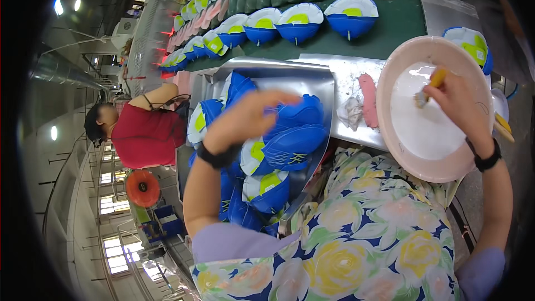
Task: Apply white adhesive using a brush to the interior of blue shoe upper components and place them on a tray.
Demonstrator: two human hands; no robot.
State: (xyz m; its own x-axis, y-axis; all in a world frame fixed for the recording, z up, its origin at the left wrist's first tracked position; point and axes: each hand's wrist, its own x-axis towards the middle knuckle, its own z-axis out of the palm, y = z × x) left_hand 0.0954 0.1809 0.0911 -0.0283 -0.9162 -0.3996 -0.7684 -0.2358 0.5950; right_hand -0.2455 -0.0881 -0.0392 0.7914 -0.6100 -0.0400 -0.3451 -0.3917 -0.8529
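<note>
My left hand (245, 118) hovers blurred over a pile of blue shoe soles (290, 134) with white and yellow-green insides, heaped in a metal tray (290, 72). Its fingers are spread and hold nothing. My right hand (460, 103) grips a small brush with a yellow handle (429, 86), its bristles down in a pink basin (401, 150) of white liquid (423, 122).
A green conveyor belt (407, 17) carries a row of blue soles (298, 22) along the back. A pink strip (368, 100) and a crumpled rag (351, 112) lie beside the basin. A person in a red shirt (145, 134) works to the left. My floral apron (356, 234) fills the foreground.
</note>
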